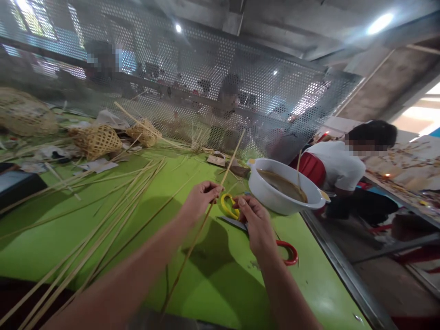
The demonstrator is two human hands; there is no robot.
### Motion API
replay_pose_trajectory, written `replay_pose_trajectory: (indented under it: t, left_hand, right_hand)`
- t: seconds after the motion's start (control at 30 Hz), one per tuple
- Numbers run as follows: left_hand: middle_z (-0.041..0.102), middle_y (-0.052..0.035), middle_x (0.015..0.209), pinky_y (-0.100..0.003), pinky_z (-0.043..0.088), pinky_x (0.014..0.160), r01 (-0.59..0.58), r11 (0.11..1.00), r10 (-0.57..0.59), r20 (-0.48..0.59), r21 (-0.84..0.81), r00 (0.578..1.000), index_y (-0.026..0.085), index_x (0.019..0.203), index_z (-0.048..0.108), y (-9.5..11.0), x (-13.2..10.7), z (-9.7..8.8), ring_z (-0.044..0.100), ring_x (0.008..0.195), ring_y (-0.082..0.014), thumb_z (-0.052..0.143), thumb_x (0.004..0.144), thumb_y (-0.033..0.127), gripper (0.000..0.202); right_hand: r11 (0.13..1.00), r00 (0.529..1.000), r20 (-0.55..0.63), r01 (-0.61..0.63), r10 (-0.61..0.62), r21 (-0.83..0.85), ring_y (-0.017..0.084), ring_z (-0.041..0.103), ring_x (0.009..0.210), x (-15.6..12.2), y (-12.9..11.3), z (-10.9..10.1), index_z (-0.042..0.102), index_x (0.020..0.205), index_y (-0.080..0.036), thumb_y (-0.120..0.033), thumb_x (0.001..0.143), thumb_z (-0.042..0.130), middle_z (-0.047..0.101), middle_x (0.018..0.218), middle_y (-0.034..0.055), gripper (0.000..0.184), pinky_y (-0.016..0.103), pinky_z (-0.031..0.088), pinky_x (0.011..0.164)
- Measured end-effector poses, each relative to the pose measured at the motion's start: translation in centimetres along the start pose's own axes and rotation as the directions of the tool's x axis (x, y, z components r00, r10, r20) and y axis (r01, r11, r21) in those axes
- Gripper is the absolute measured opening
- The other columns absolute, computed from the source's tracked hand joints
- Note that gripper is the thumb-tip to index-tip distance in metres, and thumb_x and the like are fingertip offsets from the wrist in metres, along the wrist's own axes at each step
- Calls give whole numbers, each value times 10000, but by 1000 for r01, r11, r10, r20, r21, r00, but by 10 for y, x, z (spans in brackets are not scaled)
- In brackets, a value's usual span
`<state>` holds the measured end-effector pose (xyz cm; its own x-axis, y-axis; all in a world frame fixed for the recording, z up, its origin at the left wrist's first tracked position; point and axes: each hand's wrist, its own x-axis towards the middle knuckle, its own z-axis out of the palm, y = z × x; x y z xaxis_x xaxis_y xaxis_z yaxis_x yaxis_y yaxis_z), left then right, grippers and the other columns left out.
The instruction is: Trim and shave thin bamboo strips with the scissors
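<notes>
My left hand [202, 198] pinches a long thin bamboo strip [232, 160] near its middle. The strip slants from the front edge of the table up toward the mesh screen. Close on its right, my right hand [254, 222] has thumb and fingertips pressed together; whatever they hold, if anything, is hidden. Just left of those fingers shows a yellow loop handle [227, 207]. A metal blade [233, 223] reaches out from under the right hand, and a red loop handle [290, 253] lies by the right wrist, apparently from scissors partly covered by that hand.
A white basin [257, 185] of brownish liquid stands at the table's right edge. Loose bamboo strips [117, 215] spread across the green table [319, 284] at left. Woven baskets [96, 141] lie farther back, before a perforated metal screen [192, 87]. A person in white [335, 158] bends at right.
</notes>
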<state>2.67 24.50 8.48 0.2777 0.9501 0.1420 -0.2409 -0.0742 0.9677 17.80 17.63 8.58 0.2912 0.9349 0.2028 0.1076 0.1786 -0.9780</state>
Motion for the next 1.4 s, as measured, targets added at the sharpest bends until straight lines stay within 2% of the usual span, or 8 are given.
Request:
replay_pose_trajectory:
  t: [0.1, 0.23, 0.33, 0.57, 0.63, 0.87, 1.17, 1.4]
  left_hand:
    - [542, 29, 643, -232, 375, 565, -48, 999, 49, -54, 23, 997, 156, 777, 639, 1, 1, -4, 463, 567, -87, 691, 723, 409, 263]
    - [541, 28, 642, -236, 402, 574, -98, 994, 103, -115, 52, 988, 166, 772, 620, 2, -1, -2, 482, 584, -97, 676, 739, 421, 264]
    - [538, 26, 654, -232, 422, 585, -104, 994, 108, -152, 36, 982, 164, 768, 604, 5, -3, -1, 494, 596, -96, 667, 746, 433, 277]
    - [537, 38, 608, -220, 412, 524, 20, 998, -25, 75, 63, 997, 154, 753, 599, 6, -14, 1, 482, 525, -78, 660, 747, 443, 296]
    - [546, 41, 620, -228, 445, 543, 30, 998, -35, 92, 51, 995, 157, 742, 586, 4, -15, 1, 506, 539, -83, 673, 733, 414, 271]
    - [546, 49, 555, -208, 425, 506, -10, 996, 8, 18, 87, 1000, 159, 744, 582, 3, -10, -6, 499, 484, -73, 644, 768, 336, 190]
    - [560, 36, 580, -206, 433, 509, -41, 991, 52, -85, 127, 995, 157, 759, 609, 0, -5, -17, 526, 508, -80, 633, 788, 320, 167]
    - [595, 23, 609, -234, 480, 551, -27, 999, 29, -109, 28, 994, 159, 768, 606, 1, -2, -21, 566, 521, -91, 659, 767, 352, 200]
  right_hand:
    - [997, 987, 147, -67, 73, -44, 85, 419, 506, -6, 2, 11, 667, 824, -167, -542, 778, 622, 630, 716, 18, 380, 225, 327, 477]
    - [990, 925, 354, -120, 138, -73, 92, 463, 525, -16, 4, 28, 645, 728, -169, -503, 775, 639, 622, 657, 9, 337, 214, 350, 485]
    - [988, 896, 416, -133, 154, -80, 94, 465, 520, -21, 5, 33, 639, 702, -173, -430, 745, 680, 589, 594, -13, 264, 211, 350, 481]
    - [992, 935, 333, -99, 120, -80, 92, 445, 537, -15, 5, 22, 600, 702, -176, -401, 753, 656, 556, 616, -29, 237, 211, 348, 487]
    - [995, 946, 313, -65, 87, -82, 95, 441, 547, -13, 6, 19, 584, 704, -181, -399, 767, 644, 541, 622, -34, 234, 214, 348, 490]
    - [984, 969, 246, 39, 6, -174, 100, 431, 551, -15, 7, 18, 554, 704, -184, -368, 801, 599, 513, 621, -38, 212, 231, 353, 514]
    - [995, 992, 130, 5, 8, -101, 84, 403, 537, -13, 3, 13, 542, 710, -187, -379, 802, 606, 483, 594, -54, 223, 207, 336, 509]
    - [998, 990, 141, 16, -8, -53, 76, 422, 530, -7, 2, 11, 574, 731, -178, -391, 820, 621, 533, 623, -40, 236, 203, 345, 504]
